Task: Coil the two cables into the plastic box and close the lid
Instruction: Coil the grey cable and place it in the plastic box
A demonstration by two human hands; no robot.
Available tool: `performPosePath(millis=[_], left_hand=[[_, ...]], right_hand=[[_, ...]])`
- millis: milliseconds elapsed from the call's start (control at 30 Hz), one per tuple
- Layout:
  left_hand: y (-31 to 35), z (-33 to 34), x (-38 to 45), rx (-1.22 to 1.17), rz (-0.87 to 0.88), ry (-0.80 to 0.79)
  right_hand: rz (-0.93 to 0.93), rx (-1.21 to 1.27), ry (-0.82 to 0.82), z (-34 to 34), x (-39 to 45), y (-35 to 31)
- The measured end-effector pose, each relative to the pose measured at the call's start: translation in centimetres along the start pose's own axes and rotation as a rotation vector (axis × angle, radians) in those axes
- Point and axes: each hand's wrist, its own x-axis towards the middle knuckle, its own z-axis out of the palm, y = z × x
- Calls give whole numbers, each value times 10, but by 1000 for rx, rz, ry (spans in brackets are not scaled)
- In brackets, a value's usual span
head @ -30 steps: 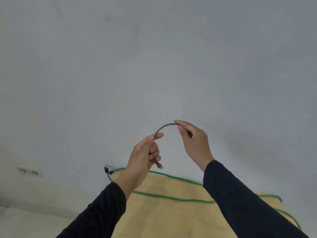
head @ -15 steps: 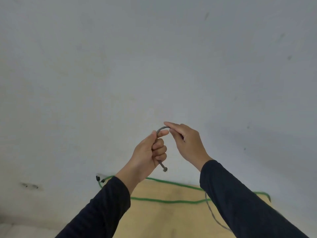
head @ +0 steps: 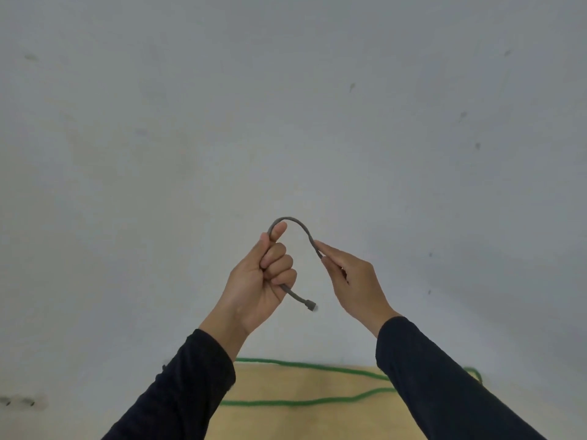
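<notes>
Head view, one entry: grey cable (head: 297,224) arches between my hands. Left hand (head: 263,281) fisted around it, plug end (head: 311,305) dangling below; right hand (head: 352,281) pinching the far leg, nearer the uncoiled run. Box unseen.

Left hand (head: 258,281) is fisted around the grey cable (head: 293,222); its plug end (head: 311,305) hangs below. Right hand (head: 355,281) pinches the arched cable. Green cable (head: 305,402) lies on the tan table (head: 301,420).
</notes>
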Motion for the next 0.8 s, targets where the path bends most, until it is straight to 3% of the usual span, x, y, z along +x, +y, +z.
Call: performPosePath(millis=[133,267,333,467,567,667,800], left_hand=[[13,12,13,-136,123,-53],[46,17,33,-233,298,-8],[53,15,40,-87,363,55],[23,-8,40,615,369,226],[-7,-29,24,946,336,142],[-35,-33,3,1091,192,-28],[-50,-23,-13,1013,41,-139]], right_hand=[[23,-2,-31,18,-7,-2],[29,-50,-173,35,-26,0],[-1,-81,-243,39,-35,-5],[-132,-160,-230,27,-29,-26],[-175,-150,-207,3,-14,-34],[-81,-65,-196,-24,2,-41],[74,2,-249,-55,19,-43]])
